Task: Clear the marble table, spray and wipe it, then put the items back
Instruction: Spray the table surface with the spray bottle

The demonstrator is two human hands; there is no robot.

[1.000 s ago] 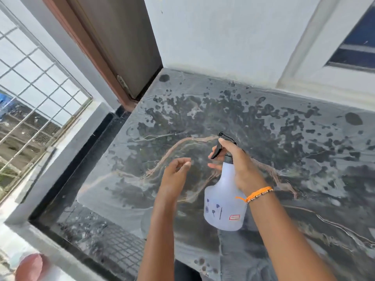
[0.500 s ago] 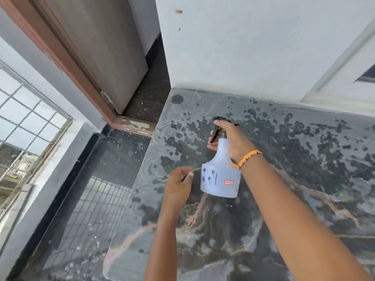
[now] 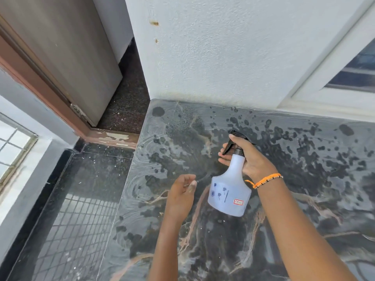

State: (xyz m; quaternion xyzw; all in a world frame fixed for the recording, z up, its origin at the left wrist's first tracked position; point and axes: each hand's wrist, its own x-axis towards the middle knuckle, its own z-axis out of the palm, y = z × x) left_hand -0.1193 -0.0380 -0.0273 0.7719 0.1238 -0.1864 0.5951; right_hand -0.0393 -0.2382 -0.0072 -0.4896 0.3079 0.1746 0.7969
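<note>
The dark marble table (image 3: 304, 179) with tan veins fills the lower right; its top is bare and speckled with wet spots and a fine mist patch near the far left corner. My right hand (image 3: 251, 159), with an orange bracelet at the wrist, grips the neck of a white spray bottle (image 3: 229, 191) with a black trigger head, held above the table and pointed toward the far left corner. My left hand (image 3: 180, 193) hovers just left of the bottle, fingers loosely curled, holding nothing that I can see.
A white textured wall (image 3: 223, 57) backs the table, with a white window frame (image 3: 324, 82) at the right. To the left, a dark floor (image 3: 81, 199), a brown door frame (image 3: 50, 102) and a door stand beside the table's left edge.
The view has shifted toward the table's far left corner. My right hand carried the bottle up and left toward that corner; fresh mist shows there. My left hand stayed beside the bottle.
</note>
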